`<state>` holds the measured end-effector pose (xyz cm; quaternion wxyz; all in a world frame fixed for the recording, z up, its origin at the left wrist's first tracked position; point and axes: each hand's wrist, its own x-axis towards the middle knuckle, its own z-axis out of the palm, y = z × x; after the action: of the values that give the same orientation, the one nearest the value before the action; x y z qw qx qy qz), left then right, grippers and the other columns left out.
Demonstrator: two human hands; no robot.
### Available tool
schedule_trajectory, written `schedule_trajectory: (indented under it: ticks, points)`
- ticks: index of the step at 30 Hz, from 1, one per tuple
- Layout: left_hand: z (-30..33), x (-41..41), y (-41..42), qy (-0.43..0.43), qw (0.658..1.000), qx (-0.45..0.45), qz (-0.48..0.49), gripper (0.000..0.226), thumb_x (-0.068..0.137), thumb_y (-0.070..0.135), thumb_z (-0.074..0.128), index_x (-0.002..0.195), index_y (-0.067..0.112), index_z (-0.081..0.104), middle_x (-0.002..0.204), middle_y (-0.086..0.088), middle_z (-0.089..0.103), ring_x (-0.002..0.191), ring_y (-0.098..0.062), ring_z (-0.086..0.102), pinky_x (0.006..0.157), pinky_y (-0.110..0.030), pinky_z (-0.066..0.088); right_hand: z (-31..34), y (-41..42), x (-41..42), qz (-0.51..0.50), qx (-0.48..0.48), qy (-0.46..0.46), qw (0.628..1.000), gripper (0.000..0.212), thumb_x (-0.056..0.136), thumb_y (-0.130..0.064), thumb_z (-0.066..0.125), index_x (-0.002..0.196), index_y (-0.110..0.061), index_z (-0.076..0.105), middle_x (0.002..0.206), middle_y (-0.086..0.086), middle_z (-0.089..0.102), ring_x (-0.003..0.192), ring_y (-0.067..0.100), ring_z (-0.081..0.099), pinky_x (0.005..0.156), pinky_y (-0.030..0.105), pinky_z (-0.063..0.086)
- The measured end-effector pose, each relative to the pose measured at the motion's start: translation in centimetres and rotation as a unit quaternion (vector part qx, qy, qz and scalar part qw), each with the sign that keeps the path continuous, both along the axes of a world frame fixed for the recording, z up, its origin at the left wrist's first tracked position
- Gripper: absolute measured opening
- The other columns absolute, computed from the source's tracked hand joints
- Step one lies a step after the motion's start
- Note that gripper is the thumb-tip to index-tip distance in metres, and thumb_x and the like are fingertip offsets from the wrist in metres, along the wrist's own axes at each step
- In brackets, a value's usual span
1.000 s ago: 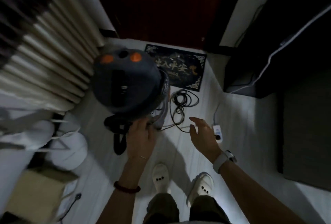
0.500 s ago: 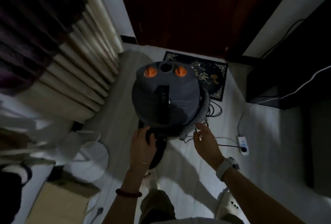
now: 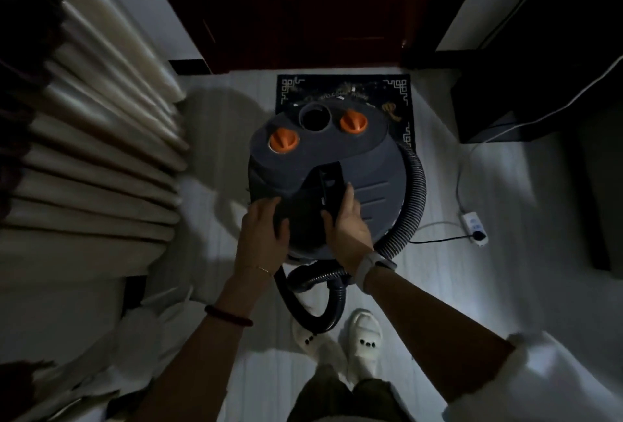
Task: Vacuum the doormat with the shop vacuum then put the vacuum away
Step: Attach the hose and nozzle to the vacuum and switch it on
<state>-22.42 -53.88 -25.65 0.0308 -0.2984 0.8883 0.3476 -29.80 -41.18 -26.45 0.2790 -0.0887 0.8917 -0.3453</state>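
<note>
Round dark grey shop vacuum with two orange knobs [image 3: 323, 182] standing on the pale floor [image 3: 455, 303], partly over the near edge of the small dark doormat with gold corner patterns [image 3: 397, 91]. Left hand [image 3: 261, 236] flat on the near left side of the lid, fingers spread. Right hand [image 3: 349, 222] curled round the black handle on top [image 3: 328, 185]. Ribbed grey hose [image 3: 413, 192] looping around the right side. White power strip [image 3: 474, 227] well off to the right. Pale curtains [image 3: 94, 151] on the left.
</note>
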Motion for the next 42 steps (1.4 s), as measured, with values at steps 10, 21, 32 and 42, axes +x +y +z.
schedule_trajectory:
  ticks: [10, 21, 32, 42]
  points:
    - [-1.1, -0.3, -1.2, 0.014, 0.988, -0.112, -0.102, 0.056, 0.083, 0.037, 0.04, 0.131, 0.008, 0.047, 0.137, -0.023, 0.045, 0.121, -0.046, 0.044, 0.09, -0.055, 0.045, -1.3, 1.6, 2.2, -0.021, -0.049, -0.012, 0.999, 0.073, 0.091, -0.024, 0.048, 0.146, -0.02, 0.001, 0.134, 0.02, 0.04, 0.112, 0.037, 0.051, 0.095, 0.042, 0.044]
    - [-3.1, 3.8, 0.7, -0.015, 0.93, -0.192, -0.312, 0.054, 0.087, 0.039, 0.036, 0.139, 0.024, 0.034, 0.15, -0.018, 0.026, 0.136, -0.044, 0.023, 0.102, -0.068, 0.017, -1.3, 8.1, 9.7, 0.002, -0.03, -0.045, 0.999, 0.074, 0.092, -0.028, 0.049, 0.146, -0.027, -0.002, 0.144, 0.011, 0.033, 0.128, 0.027, 0.038, 0.108, 0.04, 0.034]
    - [-1.7, 4.9, 9.6, 0.043, 0.922, -0.206, -0.326, 0.051, 0.086, 0.044, 0.034, 0.133, 0.026, 0.043, 0.148, -0.013, 0.032, 0.139, -0.038, 0.019, 0.104, -0.066, 0.007, -0.1, 18.0, 10.4, -0.011, 0.03, 0.025, 0.999, 0.055, 0.092, -0.035, 0.044, 0.143, -0.029, 0.024, 0.12, 0.011, 0.05, 0.108, 0.026, 0.049, 0.092, 0.033, 0.042]
    - [-3.4, 5.3, 15.4, 0.015, 0.919, -0.237, -0.314, 0.05, 0.088, 0.045, 0.033, 0.136, 0.031, 0.035, 0.144, -0.008, 0.041, 0.134, -0.033, 0.036, 0.104, -0.065, 0.016, -3.3, 26.9, 11.5, -0.428, -0.055, -0.14, 0.891, 0.062, 0.095, -0.03, 0.044, 0.145, -0.01, 0.012, 0.145, 0.015, 0.033, 0.122, 0.023, 0.044, 0.093, 0.025, 0.038]
